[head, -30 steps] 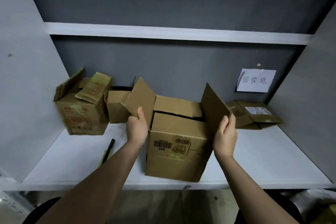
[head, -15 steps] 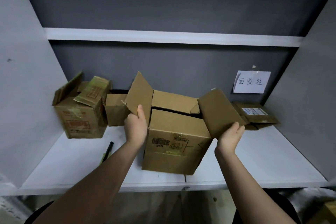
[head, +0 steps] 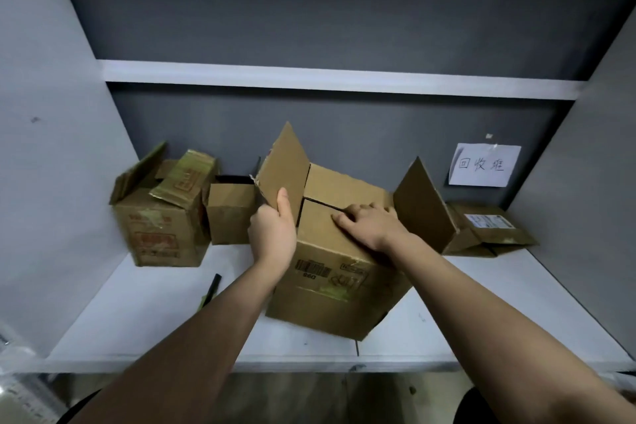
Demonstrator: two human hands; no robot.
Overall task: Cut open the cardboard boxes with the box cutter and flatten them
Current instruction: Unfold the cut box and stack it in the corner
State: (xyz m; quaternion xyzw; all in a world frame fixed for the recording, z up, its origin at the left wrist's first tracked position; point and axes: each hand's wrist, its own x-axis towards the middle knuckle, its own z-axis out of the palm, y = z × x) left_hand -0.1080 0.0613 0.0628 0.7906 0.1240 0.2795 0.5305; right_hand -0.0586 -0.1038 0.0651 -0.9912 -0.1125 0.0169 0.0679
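A brown cardboard box (head: 330, 289) with a barcode label stands in the middle of the white shelf (head: 144, 317). My left hand (head: 273, 234) grips its raised left flap (head: 284, 172) at the lower edge, thumb up along the flap. My right hand (head: 368, 225) lies on the near top flap with its fingers at the centre seam. The right flap (head: 423, 206) stands up by itself. The box cutter (head: 211, 289), dark with a yellow-green body, lies on the shelf to the left, partly hidden by my left forearm.
An open box (head: 158, 224) with torn tape stands at the back left, a smaller box (head: 229, 213) beside it. A flattened box (head: 488, 231) lies at the back right under a paper sign (head: 483, 165). Grey walls close both sides; another shelf (head: 337, 79) runs above.
My right hand let go of the right flap and moved left onto the top of the box. The right flap swung back up. My left hand kept its grip on the left flap.
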